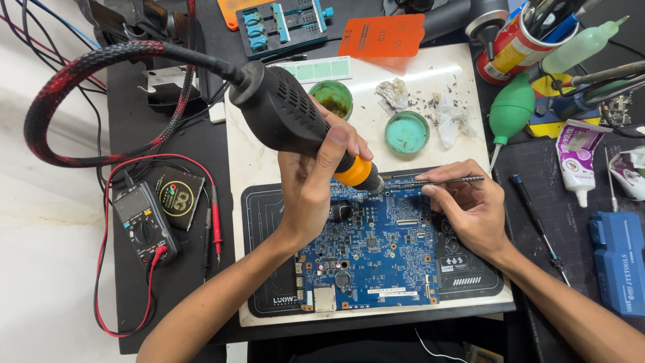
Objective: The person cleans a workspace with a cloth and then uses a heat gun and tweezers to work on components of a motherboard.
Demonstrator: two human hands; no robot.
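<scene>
a blue printed circuit board [376, 252] lies on a black rubber work mat [265, 222] atop the white surface [248, 154]. the left hand [316, 178] has its grip wrapped tight around a black hot-air handpiece with an orange collar [289, 117], nozzle at the board's top edge. the right hand [470, 205] pinches slim metal tweezers [440, 180], tips beside the nozzle.

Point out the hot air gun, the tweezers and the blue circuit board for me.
hot air gun [285, 114], head view, black vented body.
tweezers [447, 180], head view, mid shaft.
blue circuit board [383, 262], head view, bare centre.
</scene>
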